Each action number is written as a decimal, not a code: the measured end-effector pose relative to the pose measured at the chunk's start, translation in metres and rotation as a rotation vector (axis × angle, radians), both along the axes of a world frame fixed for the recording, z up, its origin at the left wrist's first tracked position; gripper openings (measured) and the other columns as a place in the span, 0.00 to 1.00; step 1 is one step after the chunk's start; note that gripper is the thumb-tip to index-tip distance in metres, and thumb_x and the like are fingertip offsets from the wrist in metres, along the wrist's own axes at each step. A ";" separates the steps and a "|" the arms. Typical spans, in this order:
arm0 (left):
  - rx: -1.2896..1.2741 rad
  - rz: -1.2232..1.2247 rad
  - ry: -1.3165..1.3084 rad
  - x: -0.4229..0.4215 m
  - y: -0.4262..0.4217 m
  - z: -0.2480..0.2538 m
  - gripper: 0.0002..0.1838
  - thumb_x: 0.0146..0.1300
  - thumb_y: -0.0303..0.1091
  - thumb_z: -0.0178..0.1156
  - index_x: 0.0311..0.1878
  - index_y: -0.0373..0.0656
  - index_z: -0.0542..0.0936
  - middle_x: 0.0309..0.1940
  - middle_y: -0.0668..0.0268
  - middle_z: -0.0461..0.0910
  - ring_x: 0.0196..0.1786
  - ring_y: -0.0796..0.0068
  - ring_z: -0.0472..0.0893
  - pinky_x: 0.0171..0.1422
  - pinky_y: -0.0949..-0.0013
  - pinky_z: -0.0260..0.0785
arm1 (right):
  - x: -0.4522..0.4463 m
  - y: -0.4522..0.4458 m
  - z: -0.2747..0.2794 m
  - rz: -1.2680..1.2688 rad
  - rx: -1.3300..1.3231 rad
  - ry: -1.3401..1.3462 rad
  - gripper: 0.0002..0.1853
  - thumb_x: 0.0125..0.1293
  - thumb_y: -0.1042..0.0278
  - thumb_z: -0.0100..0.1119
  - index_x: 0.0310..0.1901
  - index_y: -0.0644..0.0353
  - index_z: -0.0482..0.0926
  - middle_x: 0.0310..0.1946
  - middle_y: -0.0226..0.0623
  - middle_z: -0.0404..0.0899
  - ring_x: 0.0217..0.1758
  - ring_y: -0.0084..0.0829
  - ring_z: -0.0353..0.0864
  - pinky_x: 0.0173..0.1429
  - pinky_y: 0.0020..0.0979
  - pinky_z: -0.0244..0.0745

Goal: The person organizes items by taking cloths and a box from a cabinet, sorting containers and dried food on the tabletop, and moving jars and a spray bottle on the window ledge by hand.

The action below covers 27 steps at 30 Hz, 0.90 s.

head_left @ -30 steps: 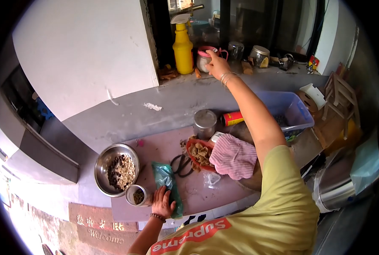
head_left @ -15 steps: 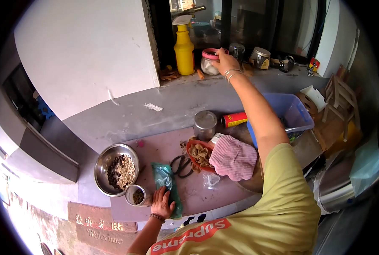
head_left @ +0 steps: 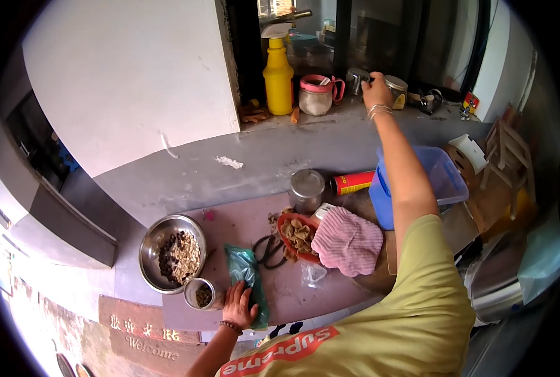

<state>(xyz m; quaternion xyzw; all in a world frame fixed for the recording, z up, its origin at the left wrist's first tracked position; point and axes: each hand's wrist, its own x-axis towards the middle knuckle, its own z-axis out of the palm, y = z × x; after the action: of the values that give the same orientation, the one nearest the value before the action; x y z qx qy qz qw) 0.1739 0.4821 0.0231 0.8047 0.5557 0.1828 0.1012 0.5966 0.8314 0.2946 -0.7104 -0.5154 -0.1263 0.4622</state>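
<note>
My left hand lies flat, fingers stretched out, on the lower part of a green plastic bag. Just left of its fingers, a small jar with dark dried bits inside leans against a steel bowl of pale chopped pieces and dark round ones. My right hand reaches up to the window sill, its fingers curled at the right side of a clear glass jar. A pink-rimmed jar with a handle and white contents stands left of it.
On the sill are a yellow spray bottle and a lidded jar. The table holds black scissors, a red basket of dried pieces, a pink knitted cloth, a metal canister and a blue plastic bin.
My right hand has let go of the pink-rimmed jar and moved right along the sill to the clear glass jar. My left hand stays on the green bag.
</note>
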 end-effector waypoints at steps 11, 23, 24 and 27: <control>0.017 -0.003 -0.019 -0.003 0.001 -0.005 0.28 0.42 0.37 0.60 0.50 0.41 0.66 0.56 0.54 0.60 0.60 0.54 0.59 0.64 0.53 0.47 | 0.002 0.061 0.003 -0.048 -0.192 0.030 0.39 0.45 0.53 0.65 0.59 0.50 0.56 0.53 0.53 0.61 0.53 0.50 0.67 0.55 0.40 0.65; -0.014 0.026 0.000 -0.002 0.000 -0.001 0.27 0.44 0.39 0.58 0.51 0.42 0.67 0.57 0.55 0.60 0.61 0.57 0.58 0.66 0.56 0.45 | 0.014 0.036 -0.001 0.328 0.269 0.597 0.27 0.51 0.48 0.58 0.49 0.56 0.70 0.33 0.41 0.74 0.38 0.40 0.75 0.43 0.34 0.70; -0.010 0.018 -0.009 -0.002 0.000 -0.001 0.27 0.44 0.39 0.58 0.51 0.42 0.67 0.57 0.55 0.60 0.61 0.57 0.58 0.66 0.56 0.45 | 0.018 0.030 0.003 0.498 0.336 0.811 0.27 0.52 0.46 0.56 0.47 0.57 0.70 0.28 0.36 0.76 0.33 0.35 0.77 0.40 0.32 0.71; 0.008 0.015 -0.022 -0.002 -0.001 0.001 0.27 0.45 0.39 0.58 0.50 0.42 0.67 0.57 0.55 0.60 0.61 0.57 0.58 0.66 0.57 0.45 | 0.017 -0.009 0.017 0.629 0.381 1.100 0.27 0.54 0.42 0.52 0.43 0.60 0.71 0.31 0.34 0.76 0.31 0.30 0.76 0.41 0.31 0.70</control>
<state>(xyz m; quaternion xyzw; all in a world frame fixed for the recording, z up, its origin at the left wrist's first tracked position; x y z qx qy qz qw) 0.1723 0.4814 0.0237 0.7988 0.5599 0.1948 0.1027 0.6134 0.8221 0.3117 -0.3927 -0.3556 0.3071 0.7906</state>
